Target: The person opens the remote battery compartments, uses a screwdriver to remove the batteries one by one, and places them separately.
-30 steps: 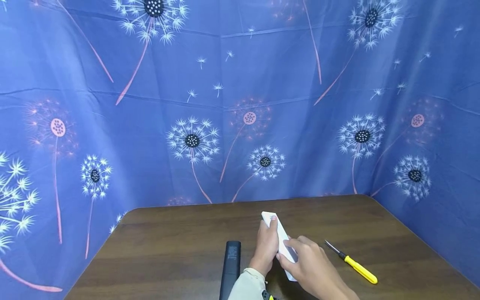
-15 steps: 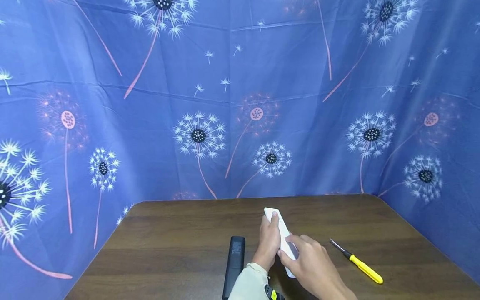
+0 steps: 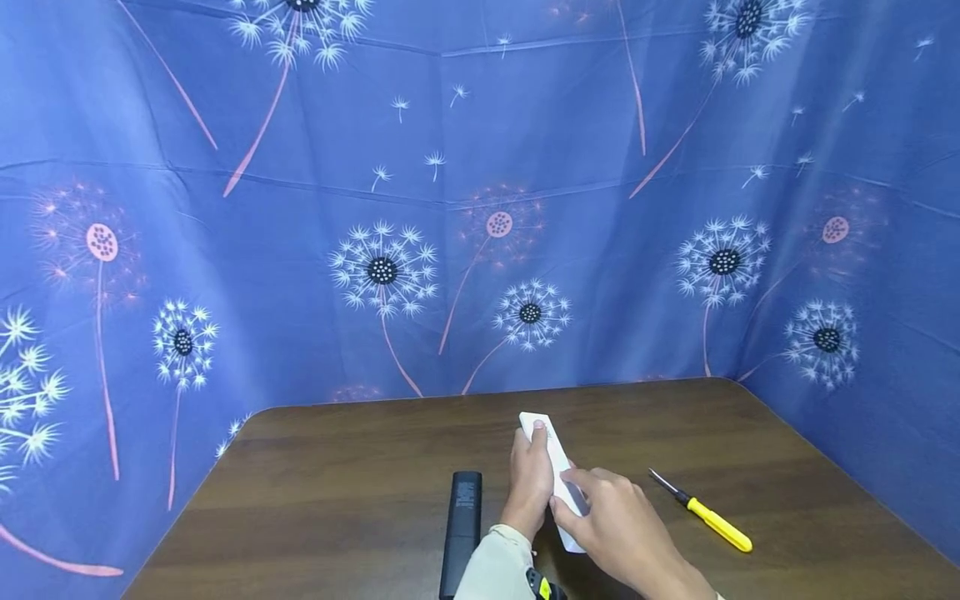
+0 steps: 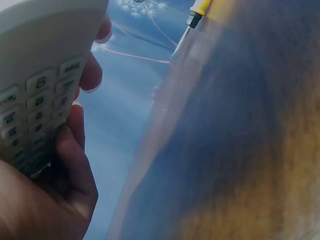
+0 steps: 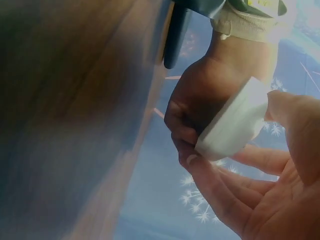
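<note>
A white remote control (image 3: 558, 475) is held between both hands above the table, slanting toward me. In the left wrist view, rows of buttons show on one face of the remote (image 4: 37, 100); a plain face is turned up in the head view. My left hand (image 3: 531, 479) grips its far part, thumb lying along the upper face. At the near part my right hand (image 3: 618, 521) pinches the remote between thumb and fingers. The right wrist view shows the end of the remote (image 5: 235, 120) by the right thumb, with the fingers of both hands around it.
To the left of the hands a long black device (image 3: 462, 529) with faint print lies on the brown wooden table (image 3: 322, 500). A screwdriver with a yellow handle (image 3: 718, 525) lies at the right. Behind the table hangs a blue dandelion-patterned cloth (image 3: 600, 250).
The head view swings slightly one way and back. Both hands keep hold of the white remote control in nearly the same pose.
</note>
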Demonstrator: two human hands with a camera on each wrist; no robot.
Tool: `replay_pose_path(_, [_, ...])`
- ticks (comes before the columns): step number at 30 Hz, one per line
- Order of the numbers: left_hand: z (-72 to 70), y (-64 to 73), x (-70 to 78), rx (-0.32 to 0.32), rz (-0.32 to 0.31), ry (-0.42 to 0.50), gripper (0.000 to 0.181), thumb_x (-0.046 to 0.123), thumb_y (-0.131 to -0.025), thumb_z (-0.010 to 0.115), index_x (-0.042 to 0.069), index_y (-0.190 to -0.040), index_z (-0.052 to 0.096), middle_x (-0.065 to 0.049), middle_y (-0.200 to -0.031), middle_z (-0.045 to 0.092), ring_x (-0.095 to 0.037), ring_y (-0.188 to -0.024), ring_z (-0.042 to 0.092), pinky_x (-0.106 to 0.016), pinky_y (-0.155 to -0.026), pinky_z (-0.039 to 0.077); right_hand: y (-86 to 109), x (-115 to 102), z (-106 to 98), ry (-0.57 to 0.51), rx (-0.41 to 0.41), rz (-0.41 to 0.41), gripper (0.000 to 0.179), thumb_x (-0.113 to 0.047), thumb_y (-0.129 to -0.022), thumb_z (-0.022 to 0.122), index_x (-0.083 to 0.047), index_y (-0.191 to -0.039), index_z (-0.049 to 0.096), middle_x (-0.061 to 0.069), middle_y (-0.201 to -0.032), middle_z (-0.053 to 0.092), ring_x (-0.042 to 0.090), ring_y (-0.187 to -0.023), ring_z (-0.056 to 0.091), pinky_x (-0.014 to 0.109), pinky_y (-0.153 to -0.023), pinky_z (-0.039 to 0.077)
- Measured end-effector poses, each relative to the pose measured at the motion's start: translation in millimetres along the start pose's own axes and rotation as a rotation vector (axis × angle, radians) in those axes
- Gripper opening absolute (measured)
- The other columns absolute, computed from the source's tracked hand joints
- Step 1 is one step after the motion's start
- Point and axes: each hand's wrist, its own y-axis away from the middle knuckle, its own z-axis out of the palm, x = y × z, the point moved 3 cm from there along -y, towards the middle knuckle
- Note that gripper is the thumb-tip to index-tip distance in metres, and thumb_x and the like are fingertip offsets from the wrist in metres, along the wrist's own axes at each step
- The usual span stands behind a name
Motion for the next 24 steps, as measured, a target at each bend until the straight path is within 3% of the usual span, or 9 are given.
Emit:
replay_pose_path(9, [0.6,3.3,-3.8,0.000,-0.026,0.020,0.037,0.040,-0.108,0.036,0.006,-0.120,0.046,-0.010,-0.083,0.057,-0.020,-0.061,0.060,-0.031,-0.056,0.050,4.4,0,4,-0.015,-0.052,0.087,0.027,-0.028,-0.082,0.081,-0.009,-0.101,0.077,0.002,-0.090,0.071,0.009,-0.071,0.062,0.030,-0.060,0.055])
replay_pose_path(14, [-1.2,-0.8,0.3,-0.011,-0.015,0.037,0.039,0.043,-0.108,0.036,0.007,-0.122,0.046,-0.010,-0.087,0.057,-0.021,-0.063,0.061,-0.032,-0.058,0.051,-0.2,-3,2,-0.010,-0.010,0.064,0.025,-0.025,-0.083,0.079,-0.010,-0.103,0.077,0.001,-0.090,0.070,0.008,-0.070,0.061,0.029,-0.059,0.052])
replay_pose_path(18, [-4.1,-6.5,4.3,0.025,-0.005,0.072,0.038,0.041,-0.108,0.037,0.006,-0.117,0.048,-0.012,-0.086,0.057,-0.022,-0.061,0.062,-0.032,-0.057,0.051,-5.1,-8,2,0.007,0.032,0.013,0.024,-0.023,-0.083,0.078,-0.009,-0.103,0.077,0.002,-0.084,0.068,0.011,-0.066,0.061,0.031,-0.056,0.051])
replay_pose_path(24, [-10.4,-6.9,2.8,0.078,0.006,0.006,0.040,0.041,-0.108,0.035,0.005,-0.120,0.050,-0.009,-0.096,0.053,-0.021,-0.077,0.056,-0.032,-0.069,0.047,-7.4,-13,7,0.031,0.084,-0.031,0.019,-0.019,-0.084,0.076,-0.008,-0.099,0.077,0.000,-0.073,0.063,0.008,-0.056,0.052,0.030,-0.050,0.044])
